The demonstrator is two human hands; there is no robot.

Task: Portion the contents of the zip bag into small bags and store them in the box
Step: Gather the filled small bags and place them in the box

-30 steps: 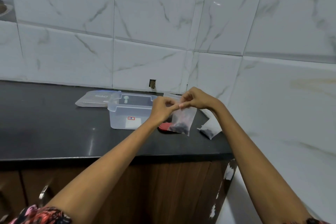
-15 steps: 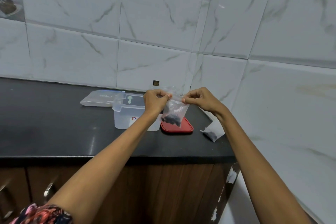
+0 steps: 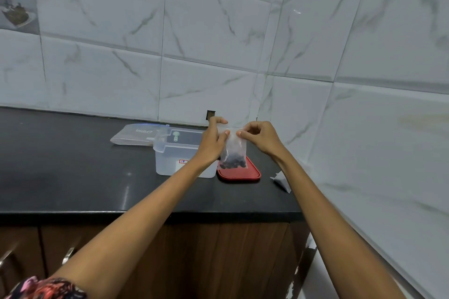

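Note:
A small clear bag (image 3: 234,153) with dark pieces at its bottom hangs above the counter. My left hand (image 3: 213,141) and my right hand (image 3: 257,137) both pinch its top edge, one at each side. Just left of the bag stands the translucent plastic box (image 3: 178,160), open at the top. The box's red lid (image 3: 239,172) lies flat on the counter under the bag. A larger flat zip bag (image 3: 133,135) lies behind the box near the wall. Another small bag (image 3: 281,181) rests on the counter at the right, partly hidden by my right forearm.
The black counter (image 3: 73,165) ends in a front edge over wooden cabinet doors with metal handles (image 3: 69,255). White marble-look tiled walls close the back and the right side, meeting in a corner behind the box. A small dark hole (image 3: 211,115) sits in the back wall.
The bag has been lifted a little and its top edge is now stretched wider between my two hands. The camera view shifted slightly left, showing the red lid fully.

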